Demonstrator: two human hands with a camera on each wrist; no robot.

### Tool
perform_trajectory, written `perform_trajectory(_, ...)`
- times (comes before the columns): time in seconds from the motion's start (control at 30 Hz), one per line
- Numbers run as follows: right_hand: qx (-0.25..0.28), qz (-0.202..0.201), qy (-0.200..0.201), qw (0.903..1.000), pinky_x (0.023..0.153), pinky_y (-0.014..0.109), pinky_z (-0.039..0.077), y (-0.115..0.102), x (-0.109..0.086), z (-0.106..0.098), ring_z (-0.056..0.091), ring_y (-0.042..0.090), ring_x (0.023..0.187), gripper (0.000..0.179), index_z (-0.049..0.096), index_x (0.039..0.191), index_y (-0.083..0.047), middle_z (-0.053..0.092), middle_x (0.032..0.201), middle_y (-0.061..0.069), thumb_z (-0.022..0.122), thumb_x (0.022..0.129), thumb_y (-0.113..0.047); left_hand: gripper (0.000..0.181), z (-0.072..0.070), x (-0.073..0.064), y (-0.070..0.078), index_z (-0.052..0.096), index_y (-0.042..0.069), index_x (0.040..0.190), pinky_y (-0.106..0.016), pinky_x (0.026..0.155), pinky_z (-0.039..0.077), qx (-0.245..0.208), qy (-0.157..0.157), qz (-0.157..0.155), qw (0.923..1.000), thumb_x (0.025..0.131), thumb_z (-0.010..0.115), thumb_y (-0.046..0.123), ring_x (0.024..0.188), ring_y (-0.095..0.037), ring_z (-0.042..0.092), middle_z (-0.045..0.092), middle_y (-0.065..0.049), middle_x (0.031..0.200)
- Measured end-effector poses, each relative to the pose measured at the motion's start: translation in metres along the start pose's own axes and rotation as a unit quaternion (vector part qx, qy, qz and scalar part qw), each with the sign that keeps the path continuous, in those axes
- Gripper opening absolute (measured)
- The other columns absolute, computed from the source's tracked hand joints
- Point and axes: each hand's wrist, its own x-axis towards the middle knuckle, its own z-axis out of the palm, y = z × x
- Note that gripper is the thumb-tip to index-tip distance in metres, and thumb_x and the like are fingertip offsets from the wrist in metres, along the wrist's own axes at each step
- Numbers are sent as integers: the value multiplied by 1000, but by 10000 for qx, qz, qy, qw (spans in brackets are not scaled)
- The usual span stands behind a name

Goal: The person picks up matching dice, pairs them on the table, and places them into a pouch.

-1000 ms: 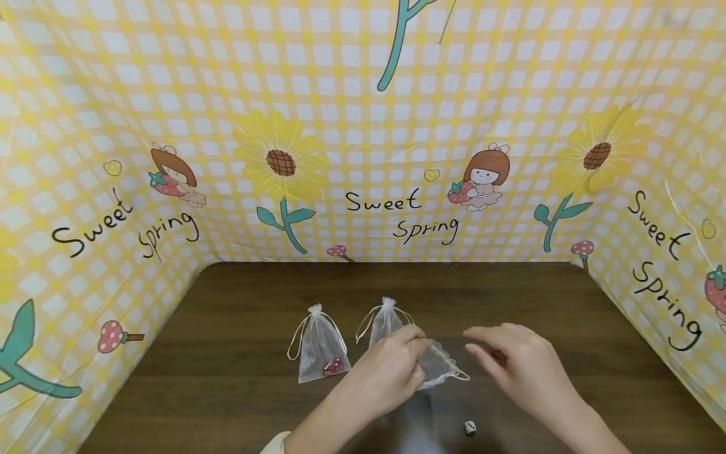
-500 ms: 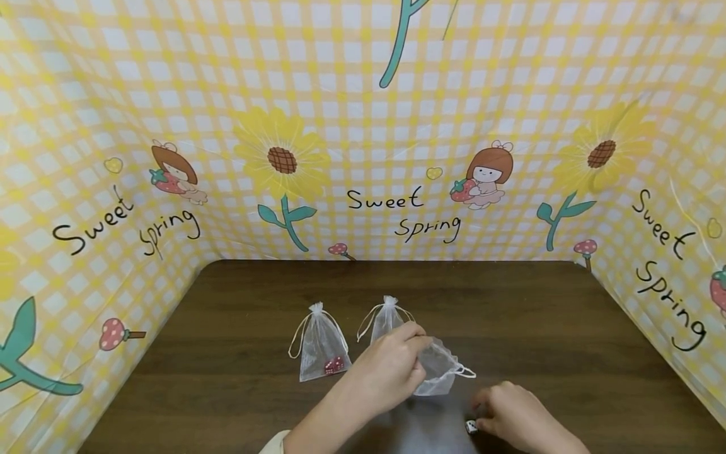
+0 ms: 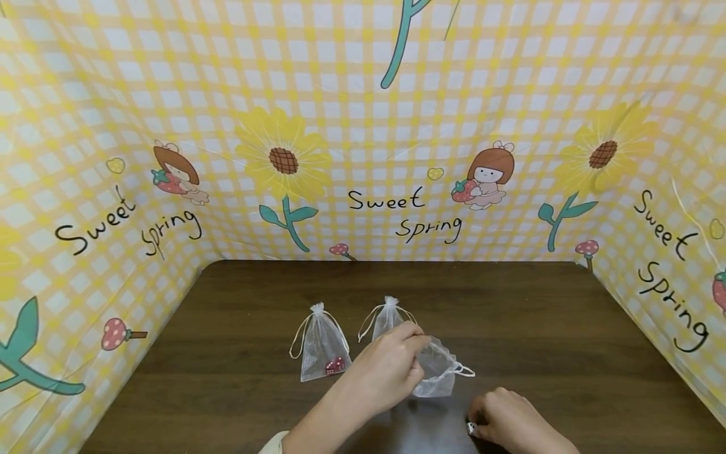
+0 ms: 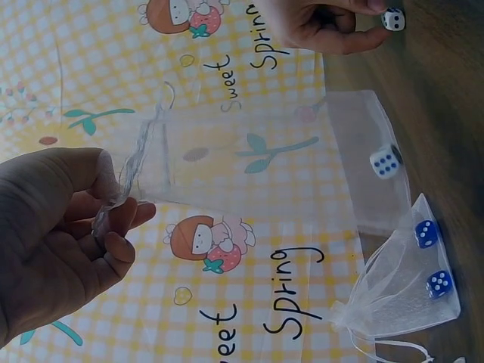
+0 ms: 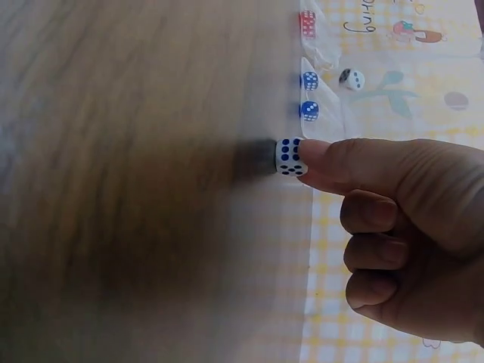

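Observation:
My left hand [image 3: 388,362] pinches the rim of a sheer white drawstring pouch [image 3: 439,381]. In the left wrist view the pouch hangs with its mouth spread, and a white die [image 4: 386,162] with blue pips sits at its bottom. Low on the right, my right hand [image 3: 510,419] grips another white die [image 3: 471,429] between thumb and fingers, close over the table. The right wrist view shows my thumb against this blue-pipped die [image 5: 290,157], with the other fingers curled in.
A tied sheer pouch [image 3: 320,343] with red dice [image 3: 334,366] lies to the left on the dark wooden table [image 3: 255,284]. Behind my left hand lies a second tied pouch [image 4: 401,302], holding blue dice [image 4: 426,234]. Checked cloth [image 3: 363,126] surrounds the table.
My right hand has moved down from beside the held pouch to the white die on the table and now grips it. My left hand stays in place; the pouch's mouth has shifted slightly.

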Motion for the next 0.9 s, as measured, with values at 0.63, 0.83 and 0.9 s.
perform_trajectory(0.63, -869, 465, 1795, 9788, 43, 19, 32, -28, 0, -82, 35, -4, 52, 15, 69, 82, -22, 44, 60, -21, 78, 71, -16, 34, 4, 1, 1, 68, 0, 102, -13, 70, 46, 90, -42, 40, 9999, 69, 59, -2, 82, -9, 58, 58, -2, 97)
perform_trajectory(0.83, -1130, -440, 2881, 9499, 45, 16, 31, -46, 6, -101, 33, -6, 55, 23, 69, 82, -22, 44, 65, -23, 81, 64, -13, 34, 6, 1, 3, 68, 0, 103, -12, 67, 45, 133, -103, 57, 9998, 70, 59, -1, 81, -8, 58, 58, -1, 97)
perform_trajectory(0.9, -1069, -761, 3053, 9432, 46, 14, 31, -52, 8, -105, 33, -6, 56, 15, 70, 83, -22, 46, 67, -23, 79, 71, -21, 34, 6, 1, 4, 68, 1, 102, -13, 68, 45, 156, -103, 80, 9998, 70, 59, -1, 82, -8, 58, 58, 0, 97)
